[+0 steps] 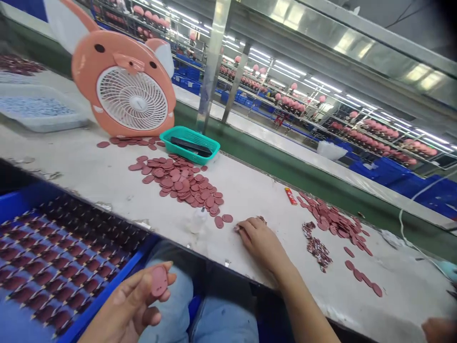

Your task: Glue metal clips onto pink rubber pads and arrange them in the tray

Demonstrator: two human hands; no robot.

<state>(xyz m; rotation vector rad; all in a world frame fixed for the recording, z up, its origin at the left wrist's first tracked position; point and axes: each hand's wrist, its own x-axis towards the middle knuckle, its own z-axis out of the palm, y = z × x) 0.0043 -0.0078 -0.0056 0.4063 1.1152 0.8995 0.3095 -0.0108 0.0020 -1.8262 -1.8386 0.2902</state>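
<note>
My left hand (134, 300), low in front of my lap, pinches a dusky pink oval disc (159, 281) with two small holes near its lower edge. On the white tabletop rests my right hand (259, 240), its fingers bent and closed together at the tips. Whatever lies under those fingertips is hidden or too small to name. Two loose pink discs (223, 219) lie just left of the right hand, beside a large heap of similar discs (182, 183). A few small dark bits show behind its knuckles.
A blue crate (80, 312) with rows of pieces stands at left. Along the table (250, 186) are a pig-shaped fan (124, 81), a green basket (193, 155) holding a black object, a red tube (290, 196), another disc pile (333, 219) and small dark parts (317, 250). Another hand (441, 329) shows lower right.
</note>
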